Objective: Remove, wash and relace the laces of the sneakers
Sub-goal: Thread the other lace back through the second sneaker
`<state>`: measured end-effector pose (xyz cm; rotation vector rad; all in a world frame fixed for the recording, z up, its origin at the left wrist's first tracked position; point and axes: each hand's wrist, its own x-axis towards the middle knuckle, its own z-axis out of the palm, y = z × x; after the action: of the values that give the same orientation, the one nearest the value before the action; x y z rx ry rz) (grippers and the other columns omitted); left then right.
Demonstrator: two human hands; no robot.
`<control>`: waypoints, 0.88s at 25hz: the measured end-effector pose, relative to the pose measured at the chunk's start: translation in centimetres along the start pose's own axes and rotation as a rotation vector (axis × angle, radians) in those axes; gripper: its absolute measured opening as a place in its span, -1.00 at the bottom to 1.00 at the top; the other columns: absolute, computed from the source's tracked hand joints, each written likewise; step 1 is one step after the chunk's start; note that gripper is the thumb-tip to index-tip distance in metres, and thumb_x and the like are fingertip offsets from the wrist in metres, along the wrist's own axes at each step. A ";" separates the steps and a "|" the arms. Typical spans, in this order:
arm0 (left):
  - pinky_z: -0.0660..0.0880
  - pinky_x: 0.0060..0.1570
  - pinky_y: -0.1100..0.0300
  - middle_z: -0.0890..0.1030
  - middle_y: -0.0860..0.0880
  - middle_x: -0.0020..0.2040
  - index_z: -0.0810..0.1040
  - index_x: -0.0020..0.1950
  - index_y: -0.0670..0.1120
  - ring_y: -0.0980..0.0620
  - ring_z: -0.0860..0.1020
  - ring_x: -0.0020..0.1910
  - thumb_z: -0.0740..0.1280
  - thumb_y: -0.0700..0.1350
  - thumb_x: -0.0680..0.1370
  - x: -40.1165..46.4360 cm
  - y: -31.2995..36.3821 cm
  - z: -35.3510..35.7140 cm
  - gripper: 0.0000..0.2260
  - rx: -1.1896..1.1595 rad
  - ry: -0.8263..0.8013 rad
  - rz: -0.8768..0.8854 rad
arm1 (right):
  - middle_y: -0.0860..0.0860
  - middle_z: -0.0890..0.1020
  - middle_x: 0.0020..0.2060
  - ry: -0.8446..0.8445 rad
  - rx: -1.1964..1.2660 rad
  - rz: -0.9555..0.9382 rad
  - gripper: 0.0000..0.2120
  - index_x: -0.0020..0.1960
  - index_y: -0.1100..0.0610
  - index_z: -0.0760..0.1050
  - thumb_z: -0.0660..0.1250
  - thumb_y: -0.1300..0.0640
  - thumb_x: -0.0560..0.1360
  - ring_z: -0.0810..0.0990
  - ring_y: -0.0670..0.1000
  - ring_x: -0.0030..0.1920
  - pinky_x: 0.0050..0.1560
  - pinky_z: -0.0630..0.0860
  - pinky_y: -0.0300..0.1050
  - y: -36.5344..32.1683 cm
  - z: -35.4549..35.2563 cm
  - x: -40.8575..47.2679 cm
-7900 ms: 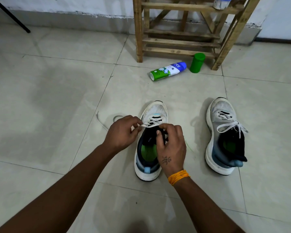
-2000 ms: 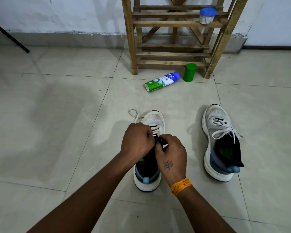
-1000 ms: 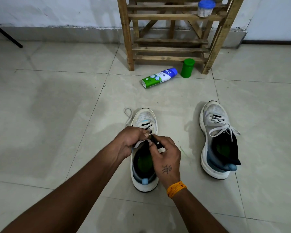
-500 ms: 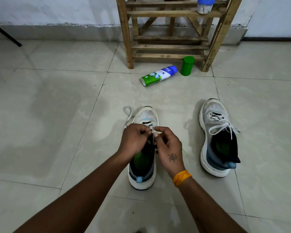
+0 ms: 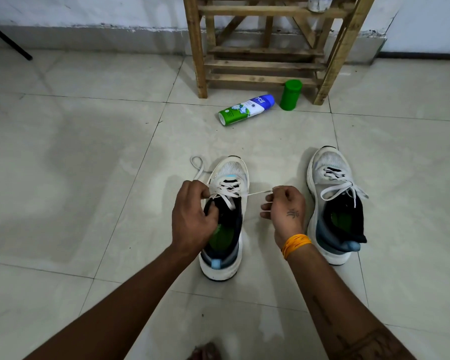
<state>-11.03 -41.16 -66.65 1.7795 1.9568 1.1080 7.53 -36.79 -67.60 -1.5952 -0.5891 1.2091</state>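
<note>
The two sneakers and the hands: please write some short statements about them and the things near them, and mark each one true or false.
1. The right hand pulls a lace sideways out of the left sneaker. True.
2. The right sneaker has no lace in it. False: its white lace is threaded and lies loose over the opening.
3. The spray can stands upright. False: it lies on its side on the floor.
4. The green cap stands beside a leg of the wooden rack. True.
5. The left hand rests flat on the floor. False: it grips the left sneaker at the laces.
</note>
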 end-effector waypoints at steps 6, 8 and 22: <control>0.33 -0.33 0.17 0.41 0.07 -0.28 0.34 -0.15 -0.01 0.04 0.39 -0.31 0.39 -0.28 0.44 -0.2 0.4 0.2 -0.74 -0.065 -0.038 -0.062 | -0.05 0.50 -0.47 -0.228 -0.665 -0.553 -0.81 0.13 -0.10 0.50 0.35 0.07 0.53 0.53 -0.03 -0.36 -0.26 0.45 -0.12 -0.2 -0.8 -1.8; 0.32 -0.33 0.18 0.41 0.07 -0.28 0.34 -0.15 0.00 0.04 0.39 -0.31 0.39 -0.28 0.45 -0.1 0.4 0.2 -0.73 -0.065 -0.028 -0.049 | -0.10 0.45 -0.45 -0.339 -0.815 -0.739 -0.94 0.04 -0.06 0.52 0.34 0.05 0.57 0.47 -0.03 -0.35 -0.31 0.36 -0.06 0.1 -0.2 -2.6; 0.37 -0.33 0.09 0.41 0.06 -0.27 0.34 -0.14 -0.02 0.00 0.40 -0.31 0.39 -0.28 0.46 -0.2 0.0 0.4 -0.74 -0.110 0.010 -0.074 | -0.02 0.64 -0.28 -0.370 -0.926 -0.776 -0.90 -0.02 0.02 0.54 0.27 0.02 0.56 0.59 0.13 -0.20 -0.23 0.51 0.02 0.0 -0.7 -1.4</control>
<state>-10.66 -41.24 -66.99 1.6349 1.9116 1.1785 7.65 -38.22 -67.01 -1.5604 -2.0057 0.6232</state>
